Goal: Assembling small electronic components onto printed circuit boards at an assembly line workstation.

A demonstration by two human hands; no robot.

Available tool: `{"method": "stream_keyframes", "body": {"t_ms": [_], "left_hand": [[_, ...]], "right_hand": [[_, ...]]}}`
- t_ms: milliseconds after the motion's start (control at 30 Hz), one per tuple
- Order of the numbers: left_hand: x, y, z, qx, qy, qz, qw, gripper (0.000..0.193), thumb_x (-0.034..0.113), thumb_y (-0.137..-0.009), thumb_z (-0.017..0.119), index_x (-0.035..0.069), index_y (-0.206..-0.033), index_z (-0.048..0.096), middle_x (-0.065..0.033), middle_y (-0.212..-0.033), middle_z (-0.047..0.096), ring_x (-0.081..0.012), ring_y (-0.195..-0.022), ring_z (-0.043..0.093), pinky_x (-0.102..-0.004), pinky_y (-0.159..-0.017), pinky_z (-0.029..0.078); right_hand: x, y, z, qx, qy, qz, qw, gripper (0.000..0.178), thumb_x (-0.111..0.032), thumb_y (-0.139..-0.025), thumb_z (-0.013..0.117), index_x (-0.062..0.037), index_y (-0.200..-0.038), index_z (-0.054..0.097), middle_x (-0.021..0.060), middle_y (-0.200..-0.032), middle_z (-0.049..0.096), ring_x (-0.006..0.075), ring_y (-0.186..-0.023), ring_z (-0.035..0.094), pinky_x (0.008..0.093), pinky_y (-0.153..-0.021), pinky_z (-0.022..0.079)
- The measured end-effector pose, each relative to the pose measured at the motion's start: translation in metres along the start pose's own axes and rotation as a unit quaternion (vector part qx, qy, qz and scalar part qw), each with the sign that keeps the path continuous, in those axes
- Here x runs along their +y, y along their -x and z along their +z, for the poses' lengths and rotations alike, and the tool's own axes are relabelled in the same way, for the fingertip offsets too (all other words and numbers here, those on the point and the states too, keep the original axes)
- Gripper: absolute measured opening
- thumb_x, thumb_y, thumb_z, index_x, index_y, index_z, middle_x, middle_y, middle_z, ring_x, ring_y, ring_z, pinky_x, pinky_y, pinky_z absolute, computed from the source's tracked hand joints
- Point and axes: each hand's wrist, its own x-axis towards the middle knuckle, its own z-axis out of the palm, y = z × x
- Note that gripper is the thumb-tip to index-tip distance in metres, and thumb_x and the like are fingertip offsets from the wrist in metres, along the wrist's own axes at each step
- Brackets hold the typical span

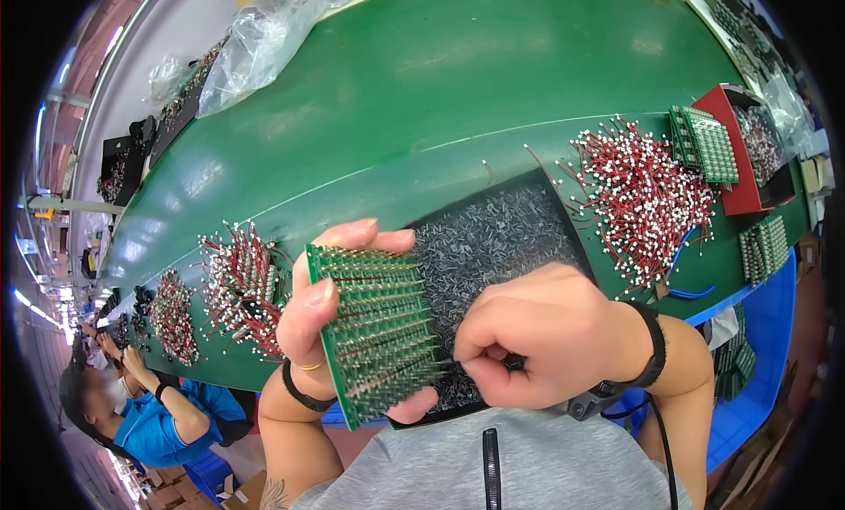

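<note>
Green pin-studded board held tilted in left hand.
Left hand grips board edges. Right hand just right of it, fingers curled to a pinch; contents cannot be told. Beneath both hands, black tray of small metal parts; beyond right hand, red-wired connectors.

PCB pnl: rough, metal pins | tbl: smooth, glossy | shirt: matt cloth | bag: glossy plastic

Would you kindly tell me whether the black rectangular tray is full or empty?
Not empty: loose small grey components spread across the black rectangular tray; their depth is unclear.
</note>
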Motion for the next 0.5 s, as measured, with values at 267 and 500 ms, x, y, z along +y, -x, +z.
{"method": "stream_keyframes", "body": {"t_ms": [267, 500], "left_hand": [[-0.0012, -0.0027, 0.0036, 0.016, -0.01, -0.011, 1.0, 0.107, 0.032, -0.067, 0.097, 0.028, -0.15, 0.029, -0.0267, -0.145, 0.04, -0.039, -0.12, 0.059, -0.0486, -0.094, 0.056], [-0.0044, 0.0012, 0.002, 0.001, 0.008, -0.006, 1.0, 0.11, 0.032, -0.064, 0.098, 0.029, -0.15, 0.029, -0.0254, -0.146, 0.039, -0.0385, -0.121, 0.059, -0.0466, -0.093, 0.056]], "right_hand": [[-0.0006, 0.0, 0.007, 0.01, -0.035, 0.019, 0.999, 0.026, -0.007, -0.075, 0.082, -0.0091, -0.095, 0.065, 0.0007, -0.075, 0.066, 0.0153, -0.058, 0.066, 0.0276, -0.049, 0.051], [-0.0015, 0.0014, 0.0016, -0.012, -0.04, 0.009, 0.999, 0.019, -0.008, -0.079, 0.075, -0.0067, -0.092, 0.061, 0.0053, -0.077, 0.063, 0.0243, -0.06, 0.065, 0.0354, -0.051, 0.052]]}}
